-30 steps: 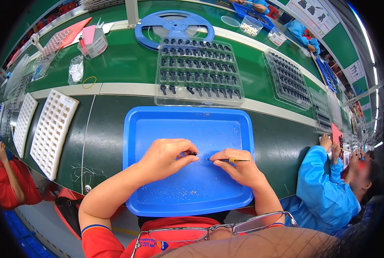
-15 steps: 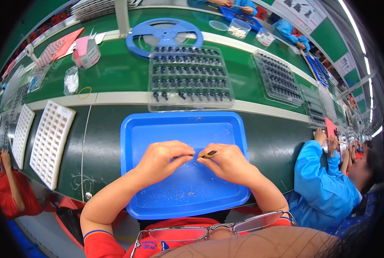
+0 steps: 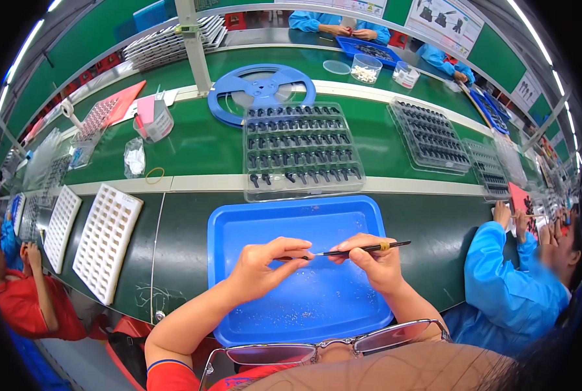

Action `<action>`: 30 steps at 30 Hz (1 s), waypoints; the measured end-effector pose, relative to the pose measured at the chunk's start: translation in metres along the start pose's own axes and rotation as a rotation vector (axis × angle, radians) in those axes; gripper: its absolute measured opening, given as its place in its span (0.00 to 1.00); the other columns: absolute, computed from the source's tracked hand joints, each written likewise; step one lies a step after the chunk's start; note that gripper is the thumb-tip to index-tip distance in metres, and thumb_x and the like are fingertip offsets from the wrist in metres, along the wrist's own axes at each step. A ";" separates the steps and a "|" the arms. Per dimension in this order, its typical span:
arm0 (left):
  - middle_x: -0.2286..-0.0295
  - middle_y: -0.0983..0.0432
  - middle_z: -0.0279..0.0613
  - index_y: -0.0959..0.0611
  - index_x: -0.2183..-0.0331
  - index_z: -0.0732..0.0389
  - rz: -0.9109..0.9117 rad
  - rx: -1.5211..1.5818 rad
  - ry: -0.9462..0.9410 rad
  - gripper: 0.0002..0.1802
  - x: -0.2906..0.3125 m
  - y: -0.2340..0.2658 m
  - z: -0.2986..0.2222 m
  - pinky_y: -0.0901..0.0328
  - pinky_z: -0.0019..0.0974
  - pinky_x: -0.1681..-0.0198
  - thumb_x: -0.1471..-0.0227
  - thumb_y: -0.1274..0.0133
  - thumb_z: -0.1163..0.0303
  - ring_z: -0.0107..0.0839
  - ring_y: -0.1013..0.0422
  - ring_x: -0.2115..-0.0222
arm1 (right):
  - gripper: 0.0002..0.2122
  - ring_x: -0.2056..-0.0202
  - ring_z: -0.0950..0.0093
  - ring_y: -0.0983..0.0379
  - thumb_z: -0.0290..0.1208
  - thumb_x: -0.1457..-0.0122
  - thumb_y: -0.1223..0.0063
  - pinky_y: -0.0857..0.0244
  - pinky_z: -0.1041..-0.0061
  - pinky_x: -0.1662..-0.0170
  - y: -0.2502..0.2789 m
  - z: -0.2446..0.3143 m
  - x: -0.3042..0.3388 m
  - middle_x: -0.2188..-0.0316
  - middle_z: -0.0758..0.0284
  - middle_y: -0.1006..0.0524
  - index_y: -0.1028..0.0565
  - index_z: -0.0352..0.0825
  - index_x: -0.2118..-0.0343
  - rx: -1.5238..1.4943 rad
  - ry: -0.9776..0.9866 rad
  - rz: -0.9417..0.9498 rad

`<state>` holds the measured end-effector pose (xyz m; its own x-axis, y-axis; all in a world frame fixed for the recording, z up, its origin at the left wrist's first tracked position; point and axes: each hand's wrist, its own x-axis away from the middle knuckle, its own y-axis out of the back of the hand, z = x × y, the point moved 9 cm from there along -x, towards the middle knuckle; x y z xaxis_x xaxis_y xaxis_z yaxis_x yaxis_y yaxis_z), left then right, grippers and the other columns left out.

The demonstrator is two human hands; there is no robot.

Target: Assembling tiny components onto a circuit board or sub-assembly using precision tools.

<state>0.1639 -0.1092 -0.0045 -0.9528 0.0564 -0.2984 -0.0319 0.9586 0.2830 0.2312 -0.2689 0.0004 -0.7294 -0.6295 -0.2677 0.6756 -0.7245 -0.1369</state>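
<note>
Both my hands hover over a blue plastic tray (image 3: pixel 252 221) in front of me. My right hand (image 3: pixel 372 264) grips thin black tweezers (image 3: pixel 362 248) with a yellow band, their tip pointing left. My left hand (image 3: pixel 265 267) has thumb and forefinger pinched together at that tip, on something too small to make out. Small white specks lie on the tray floor. Beyond the tray stands a clear compartment tray (image 3: pixel 300 150) filled with small black parts.
A blue reel (image 3: pixel 258 91) lies behind the parts tray. White grid trays (image 3: pixel 105 238) sit to my left, another clear parts tray (image 3: pixel 434 137) to the right. A person in a blue coat (image 3: pixel 506 280) works on my right, a person in red (image 3: pixel 24 300) on my left.
The tweezers have swung from pointing right to pointing left, and their tip now meets my left fingertips. Both hands have stayed over the blue tray.
</note>
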 end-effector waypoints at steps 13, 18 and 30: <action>0.65 0.18 0.44 0.23 0.56 0.64 0.004 -0.084 -0.073 0.18 0.000 -0.002 -0.005 0.28 0.31 0.60 0.52 0.41 0.80 0.34 0.21 0.62 | 0.07 0.63 0.64 0.21 0.22 0.41 0.47 0.25 0.70 0.62 -0.006 -0.013 0.004 0.65 0.53 0.20 0.21 0.28 0.61 -0.033 -0.103 0.068; 0.65 0.18 0.44 0.23 0.57 0.64 0.000 -0.115 -0.085 0.17 0.001 -0.001 -0.007 0.27 0.31 0.61 0.52 0.41 0.79 0.34 0.21 0.63 | 0.07 0.63 0.65 0.21 0.22 0.41 0.46 0.25 0.70 0.62 -0.009 -0.011 0.003 0.65 0.54 0.20 0.21 0.27 0.62 -0.038 -0.087 0.067; 0.66 0.19 0.44 0.22 0.59 0.64 -0.013 -0.115 -0.112 0.16 0.001 -0.001 -0.009 0.27 0.30 0.62 0.52 0.41 0.80 0.33 0.21 0.63 | 0.07 0.61 0.64 0.21 0.22 0.41 0.47 0.25 0.70 0.61 -0.007 -0.015 0.004 0.64 0.54 0.20 0.21 0.27 0.62 -0.021 -0.118 0.075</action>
<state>0.1598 -0.1131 0.0032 -0.9127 0.0812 -0.4004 -0.0843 0.9216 0.3789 0.2254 -0.2623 -0.0136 -0.6835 -0.7112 -0.1642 0.7298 -0.6690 -0.1406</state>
